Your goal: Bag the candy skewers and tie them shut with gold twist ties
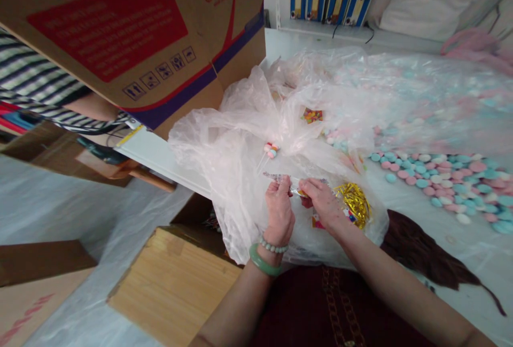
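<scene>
Both hands pinch a small clear plastic packet (295, 185) with dark printing along its edge. My left hand (279, 208), with a bead bracelet and a green bangle at the wrist, is closed on its left part. On its right part my right hand (324, 203) is closed; what lies inside the packet is hard to make out. Just beyond them, a small cluster of pastel lollipops (271, 149) with white sticks rests on a large clear plastic bag (240, 176). Shiny gold tinsel (356, 205) lies beside my right hand. Farther back is a small colourful packet (312, 115).
Pink, blue and white round pieces (449, 176) spread over the table at right, partly under plastic. A large printed carton (160, 31) stands at left, with a person's striped sleeve (36, 74) behind it. An open cardboard box (176, 288) sits below the table edge. Dark brown crumpled material (420, 248) lies at right.
</scene>
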Motion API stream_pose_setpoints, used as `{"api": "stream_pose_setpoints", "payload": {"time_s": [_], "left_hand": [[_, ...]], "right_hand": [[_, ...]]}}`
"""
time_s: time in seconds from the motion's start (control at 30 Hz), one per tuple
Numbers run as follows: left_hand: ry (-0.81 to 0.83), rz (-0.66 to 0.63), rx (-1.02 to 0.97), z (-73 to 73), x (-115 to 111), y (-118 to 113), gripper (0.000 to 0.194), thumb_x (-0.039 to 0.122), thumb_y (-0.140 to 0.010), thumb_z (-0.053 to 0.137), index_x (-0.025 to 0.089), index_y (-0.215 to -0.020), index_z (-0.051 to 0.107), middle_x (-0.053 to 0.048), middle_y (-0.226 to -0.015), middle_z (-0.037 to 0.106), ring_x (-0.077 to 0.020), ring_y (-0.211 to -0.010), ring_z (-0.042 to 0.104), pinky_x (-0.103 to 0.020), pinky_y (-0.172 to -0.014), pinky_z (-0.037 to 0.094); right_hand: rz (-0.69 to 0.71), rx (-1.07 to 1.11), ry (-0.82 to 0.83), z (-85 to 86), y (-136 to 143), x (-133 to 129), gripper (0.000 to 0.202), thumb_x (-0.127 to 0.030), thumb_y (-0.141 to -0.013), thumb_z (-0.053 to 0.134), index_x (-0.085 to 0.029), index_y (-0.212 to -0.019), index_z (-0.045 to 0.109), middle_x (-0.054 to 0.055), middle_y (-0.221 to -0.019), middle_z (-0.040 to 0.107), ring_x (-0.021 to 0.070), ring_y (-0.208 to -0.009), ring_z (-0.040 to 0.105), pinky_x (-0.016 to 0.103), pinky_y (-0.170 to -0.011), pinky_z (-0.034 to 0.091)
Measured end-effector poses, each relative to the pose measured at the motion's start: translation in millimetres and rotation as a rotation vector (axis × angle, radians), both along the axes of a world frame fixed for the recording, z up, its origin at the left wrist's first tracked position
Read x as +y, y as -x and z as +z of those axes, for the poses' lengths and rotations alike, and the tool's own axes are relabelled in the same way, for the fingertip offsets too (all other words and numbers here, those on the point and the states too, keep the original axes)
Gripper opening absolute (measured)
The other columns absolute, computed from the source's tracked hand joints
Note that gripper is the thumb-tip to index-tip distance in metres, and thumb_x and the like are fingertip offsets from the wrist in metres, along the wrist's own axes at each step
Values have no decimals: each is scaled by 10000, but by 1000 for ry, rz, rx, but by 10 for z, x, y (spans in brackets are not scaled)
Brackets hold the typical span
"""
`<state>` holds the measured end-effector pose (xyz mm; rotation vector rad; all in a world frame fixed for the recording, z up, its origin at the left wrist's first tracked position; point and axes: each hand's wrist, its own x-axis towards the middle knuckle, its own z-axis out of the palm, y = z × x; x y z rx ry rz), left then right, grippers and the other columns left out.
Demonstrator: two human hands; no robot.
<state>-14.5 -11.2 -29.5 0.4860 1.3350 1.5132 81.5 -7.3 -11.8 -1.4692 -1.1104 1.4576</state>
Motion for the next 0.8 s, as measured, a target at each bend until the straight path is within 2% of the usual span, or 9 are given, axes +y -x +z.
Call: {"api": "stream_pose_setpoints", "payload": {"time_s": [0.1,0.2,0.3,0.37,0.47,0.53,0.6,0.67,0.8], "left_hand": [[0,-9,-27,35,-18,8,240,368,-758,665,187,-668,536,30,-640,491,-91,-559,425,-247,-577,350],[28,-66,-127,58,-34,58,285,408,-712,696,177,-670,534,34,-623,503,-88,-543,446,-250,-574,369],[56,-98,-238,44,-19,213,307,400,-650,732,164,-678,537,36,-608,522,-85,-522,464,-250,-552,380],[84,-36,-258,8,2,377,307,380,-627,741,160,-674,532,43,-591,521,-77,-503,462,-239,-532,374],[132,77,-209,-78,26,633,292,354,-625,733,159,-656,518,63,-542,491,-56,-449,420,-214,-480,324],[144,104,-190,-142,31,747,269,338,-632,722,158,-665,525,69,-529,484,-51,-428,405,-209,-459,309],[139,107,-214,-197,27,800,245,322,-642,709,159,-678,530,65,-541,498,-58,-430,420,-213,-457,329],[125,98,-266,-229,20,811,227,308,-654,696,163,-682,523,55,-567,516,-76,-459,461,-225,-467,367],[114,92,-388,-224,5,815,186,258,-671,675,171,-705,514,46,-610,523,-101,-530,514,-244,-502,425]], "right_hand": [[0,-88,6,8,19,38,231,-369,-696,623,-198,-560,546,-38,-464,495,109,-463,447,245,-480,332],[11,-170,4,-39,85,73,291,-398,-735,570,-214,-521,496,-42,-439,461,111,-428,426,254,-460,313],[152,-288,-59,-52,160,106,329,-409,-774,536,-221,-510,475,-40,-441,451,114,-423,429,260,-459,301],[286,-317,-80,-19,212,158,345,-410,-823,484,-220,-534,483,-36,-462,468,114,-426,440,261,-468,310],[394,-513,-210,58,338,332,324,-368,-877,430,-211,-616,538,-11,-568,567,124,-520,510,258,-532,337],[463,-778,-355,84,481,506,267,-317,-898,421,-213,-741,610,12,-721,660,140,-660,573,255,-605,351],[606,-1023,-416,61,663,691,294,-292,-939,366,-225,-895,648,37,-885,706,156,-780,613,258,-662,365],[660,-1087,-413,-7,846,849,308,-292,-950,362,-215,-964,660,71,-938,715,182,-837,630,268,-690,376],[693,-1152,-404,-135,1044,990,304,-306,-935,400,-179,-951,676,121,-968,712,218,-874,640,287,-707,391]]}}
